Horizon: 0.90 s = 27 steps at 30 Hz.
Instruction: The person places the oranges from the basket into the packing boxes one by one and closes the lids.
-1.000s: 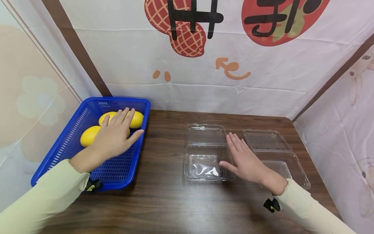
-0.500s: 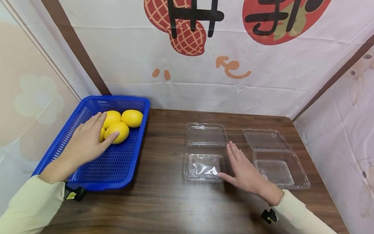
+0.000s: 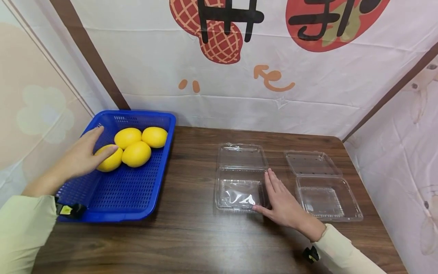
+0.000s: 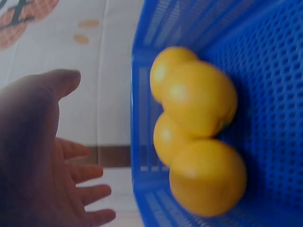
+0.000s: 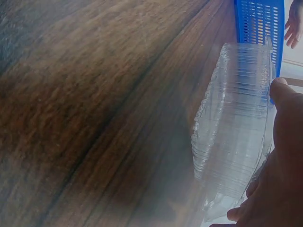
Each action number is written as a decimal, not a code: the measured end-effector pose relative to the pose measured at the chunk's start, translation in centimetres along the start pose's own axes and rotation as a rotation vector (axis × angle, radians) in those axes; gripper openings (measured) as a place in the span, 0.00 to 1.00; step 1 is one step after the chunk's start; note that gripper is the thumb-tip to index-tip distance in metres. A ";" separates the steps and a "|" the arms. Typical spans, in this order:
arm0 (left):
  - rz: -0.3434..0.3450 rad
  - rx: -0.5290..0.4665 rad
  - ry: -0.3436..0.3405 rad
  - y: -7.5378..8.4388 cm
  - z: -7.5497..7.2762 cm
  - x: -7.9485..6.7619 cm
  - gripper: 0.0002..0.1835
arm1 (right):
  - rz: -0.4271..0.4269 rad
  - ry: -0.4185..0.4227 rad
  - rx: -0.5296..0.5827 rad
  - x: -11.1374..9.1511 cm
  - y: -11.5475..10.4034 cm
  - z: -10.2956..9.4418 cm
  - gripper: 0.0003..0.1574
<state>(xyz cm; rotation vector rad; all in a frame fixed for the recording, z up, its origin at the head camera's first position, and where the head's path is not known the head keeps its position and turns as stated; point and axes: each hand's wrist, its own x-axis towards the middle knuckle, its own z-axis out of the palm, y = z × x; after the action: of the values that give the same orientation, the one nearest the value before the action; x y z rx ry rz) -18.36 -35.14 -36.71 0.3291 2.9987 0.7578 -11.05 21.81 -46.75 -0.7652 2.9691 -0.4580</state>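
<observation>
My left hand (image 3: 80, 156) is over the left side of the blue basket (image 3: 137, 219), fingers extended and thumb spread, holding nothing. Several yellow lemons (image 3: 136, 154) lie together in the basket's back half. In the head view the thumb overlaps the leftmost lemon (image 3: 111, 161); the left wrist view shows the hand above the rim, apart from the lemons (image 4: 208, 177). With straight fingers, my right hand (image 3: 284, 203) rests along the right edge of an open clear plastic clamshell box (image 3: 239, 194), thumb at its near right corner. The right wrist view shows the box's ribbed side wall (image 5: 232, 118) beside the thumb.
A second open clear clamshell box (image 3: 323, 201) lies to the right of my right hand. All stand on a dark wood table (image 3: 191, 236). A printed cloth (image 3: 143, 68) hangs behind the table, with more cloth at both sides.
My left hand has moved left and toward me from over the lemons, uncovering them. My right hand has shifted slightly down to the clear box's edge. The lemons and boxes stay in place.
</observation>
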 end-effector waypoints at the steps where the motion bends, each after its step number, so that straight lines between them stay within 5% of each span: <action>1: 0.007 -0.029 -0.007 -0.4 -0.2 0.3 0.44 | -0.002 0.000 -0.004 0.0 0.0 0.1 0.70; 7: -0.005 -0.115 -0.071 -2.1 -0.8 1.5 0.39 | -0.005 0.002 -0.008 -0.1 0.3 0.5 0.70; 18: -0.131 -0.001 -0.234 -3.1 -0.7 2.5 0.40 | 0.000 -0.003 0.012 -0.2 0.2 0.8 0.70; 27: -0.160 0.040 -0.348 -3.4 0.5 2.6 0.43 | -0.011 0.002 0.014 0.1 0.1 0.8 0.71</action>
<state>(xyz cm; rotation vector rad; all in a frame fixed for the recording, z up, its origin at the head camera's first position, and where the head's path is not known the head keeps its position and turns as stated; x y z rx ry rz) -21.49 -37.32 -38.69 0.1954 2.6751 0.5605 -11.09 21.63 -47.56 -0.7808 2.9622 -0.4794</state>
